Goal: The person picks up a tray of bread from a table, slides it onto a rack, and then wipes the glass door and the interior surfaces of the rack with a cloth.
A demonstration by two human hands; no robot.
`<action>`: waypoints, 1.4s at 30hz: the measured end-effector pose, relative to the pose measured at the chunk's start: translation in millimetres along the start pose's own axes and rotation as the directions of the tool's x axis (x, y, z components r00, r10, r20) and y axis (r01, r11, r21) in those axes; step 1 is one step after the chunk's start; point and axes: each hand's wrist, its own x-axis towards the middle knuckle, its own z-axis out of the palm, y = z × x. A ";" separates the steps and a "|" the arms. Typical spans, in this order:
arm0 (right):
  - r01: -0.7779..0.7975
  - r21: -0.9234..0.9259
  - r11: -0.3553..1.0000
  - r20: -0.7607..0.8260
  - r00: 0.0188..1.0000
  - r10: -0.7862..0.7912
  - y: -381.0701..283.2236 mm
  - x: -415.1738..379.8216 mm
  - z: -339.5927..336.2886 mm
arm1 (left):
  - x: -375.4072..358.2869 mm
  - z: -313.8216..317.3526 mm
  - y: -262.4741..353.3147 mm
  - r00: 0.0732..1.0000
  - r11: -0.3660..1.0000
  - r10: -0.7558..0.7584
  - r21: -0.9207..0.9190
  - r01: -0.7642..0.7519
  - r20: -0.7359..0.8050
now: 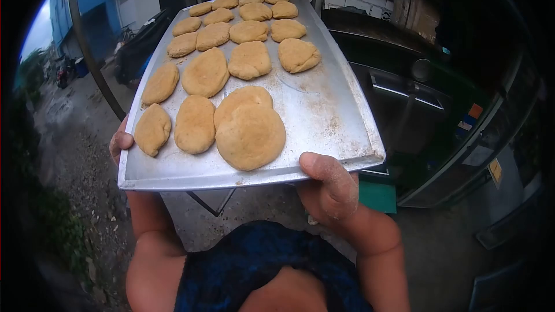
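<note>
A silver metal tray (324,133) is held up in front of me, its far end pointing away. My left hand (121,141) grips its left edge near the front corner, mostly hidden behind the tray. My right hand (329,184) holds the front edge toward the right, thumb on the rim and the other fingers hidden underneath. Several rows of golden-brown baked breads lie on the tray. At the front, a large round bread (251,138) overlaps another one. An oval bread (195,125) lies to its left. The tray's front right part shows brown crumbs.
A metal frame post (95,55) stands at the left, beside a gravel path (72,150). At the right is a dark machine or cabinet with a metal handle (406,89) and a glass-panelled frame. A green panel (377,196) shows below the tray's right corner.
</note>
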 end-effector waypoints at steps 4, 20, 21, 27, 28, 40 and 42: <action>0.043 -0.018 0.999 -0.108 0.993 -0.044 -0.9 25.7 30.8 | 37.9 -54.2 18.3 0.992 0.999 -0.014 -0.034 0.019 0.125; 0.446 -0.105 0.889 -0.027 0.892 -0.451 23.6 173.5 73.2 | 231.9 -121.9 22.9 0.727 0.762 -0.088 -0.424 0.489 0.681; 0.471 -0.091 0.877 -0.033 0.879 -0.476 22.8 185.5 72.9 | 242.4 -119.6 19.4 0.708 0.752 -0.083 -0.422 0.507 0.701; 0.415 -0.121 0.902 -0.068 0.903 -0.424 -6.1 292.2 22.8 | 241.3 -51.0 2.9 0.992 0.860 -0.097 -0.508 0.043 -0.079; 0.419 -0.121 0.900 -0.073 0.900 -0.429 -7.5 308.3 10.6 | 240.4 -42.9 -9.4 0.964 0.913 0.199 -0.325 -0.247 -0.174; 0.142 -0.630 0.764 -0.023 0.980 -0.200 -27.8 166.6 -55.1 | 346.3 -26.6 -132.7 0.749 -0.376 0.538 0.905 -0.198 0.387; -0.075 -0.679 0.731 -0.155 0.987 -0.043 -14.5 108.3 -89.0 | 353.4 -29.5 -145.7 0.781 -0.293 0.505 0.924 -0.244 0.366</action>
